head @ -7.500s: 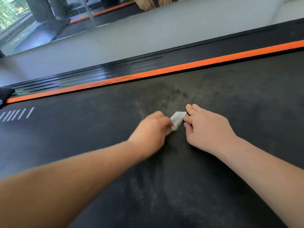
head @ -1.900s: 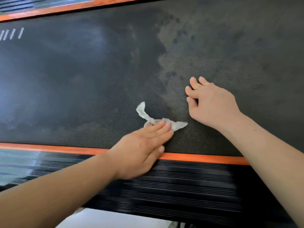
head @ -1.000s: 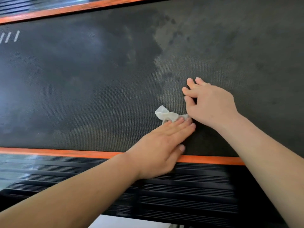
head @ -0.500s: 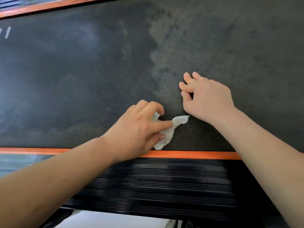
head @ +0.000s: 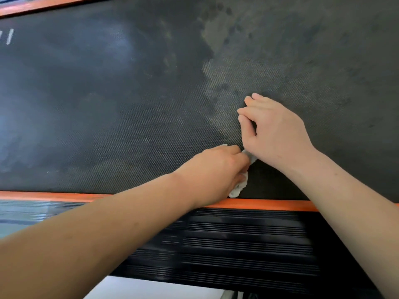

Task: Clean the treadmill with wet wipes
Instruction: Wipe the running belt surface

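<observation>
Treadmill (head: pixel 151 126) fills almost the whole view, seen from its long side. Nearest you: a pale strip of floor (head: pixel 151 288) at the bottom edge, then the black ribbed side rail (head: pixel 237 240), then the near orange stripe (head: pixel 269 205) bordering the belt (head: pixel 97 108). Your left forearm crosses rail and stripe on a diagonal from lower left, wrist over the stripe. Left hand (head: pixel 213 167): back up, knuckles toward the right, fingers curled round the wet wipe (head: pixel 239 186) and gripping it. The wipe is bunched, white, lying on the belt just beyond the near stripe; one end hangs out below the fist close to the stripe, the other end shows between your two hands, at the heel of the right. Contact there or a slight gap: cannot tell. Right forearm enters from the lower right. Right hand (head: pixel 274 134): planted on the belt just beyond and to the right of the left hand, back up, fingers bent with tips on the surface, thumb tucked alongside, nothing held. Beyond the right hand, a grey dusty patch (head: pixel 233 83) with darker blotches spreads across the belt toward the top right; the belt left of it reads darker, with a soft sheen. Far left: short white marks (head: pixel 9 36). Farthest: the far orange stripe (head: pixel 43 5) along the top-left edge.
</observation>
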`<control>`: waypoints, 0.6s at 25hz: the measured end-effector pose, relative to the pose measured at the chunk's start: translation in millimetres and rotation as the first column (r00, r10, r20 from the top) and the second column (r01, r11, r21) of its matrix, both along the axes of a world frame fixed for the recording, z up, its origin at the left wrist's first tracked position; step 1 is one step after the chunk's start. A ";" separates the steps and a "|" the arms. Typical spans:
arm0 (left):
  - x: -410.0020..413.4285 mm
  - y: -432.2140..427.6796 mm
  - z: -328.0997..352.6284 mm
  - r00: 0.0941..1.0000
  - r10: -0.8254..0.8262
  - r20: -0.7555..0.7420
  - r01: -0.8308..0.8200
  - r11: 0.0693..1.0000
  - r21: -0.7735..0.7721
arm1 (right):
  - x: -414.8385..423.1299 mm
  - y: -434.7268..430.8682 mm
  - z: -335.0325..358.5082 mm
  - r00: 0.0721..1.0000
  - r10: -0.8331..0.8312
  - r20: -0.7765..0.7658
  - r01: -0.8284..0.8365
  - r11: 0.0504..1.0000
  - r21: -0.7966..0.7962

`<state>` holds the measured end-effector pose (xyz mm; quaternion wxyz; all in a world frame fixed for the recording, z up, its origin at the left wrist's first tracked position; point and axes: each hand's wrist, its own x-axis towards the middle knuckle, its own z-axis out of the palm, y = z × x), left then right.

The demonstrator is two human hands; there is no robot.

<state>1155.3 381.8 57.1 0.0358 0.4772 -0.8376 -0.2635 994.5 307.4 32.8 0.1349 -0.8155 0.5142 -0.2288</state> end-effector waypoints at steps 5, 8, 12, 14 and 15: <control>40.9 14.1 3.0 0.997 -0.070 0.011 0.070 0.998 -0.004 | 3.9 5.5 -9.2 0.991 0.128 0.024 -0.128 0.992 -0.023; 110.0 25.8 18.5 0.997 0.039 0.073 -0.041 0.999 0.021 | 4.6 -1.8 -6.6 0.994 0.106 -0.001 -0.105 0.990 0.091; 147.2 42.5 29.8 0.977 0.158 0.143 -0.164 0.986 0.035 | 12.8 -2.4 2.1 0.999 0.005 -0.050 0.004 0.984 0.179; 120.5 42.5 27.2 0.982 0.159 0.105 -0.166 0.984 0.062 | 19.6 3.1 1.2 0.995 0.013 -0.097 0.000 0.992 0.125; 98.5 39.7 24.3 0.987 0.144 0.069 -0.149 0.986 0.078 | 21.1 4.3 0.0 0.992 0.017 -0.123 -0.004 0.994 0.107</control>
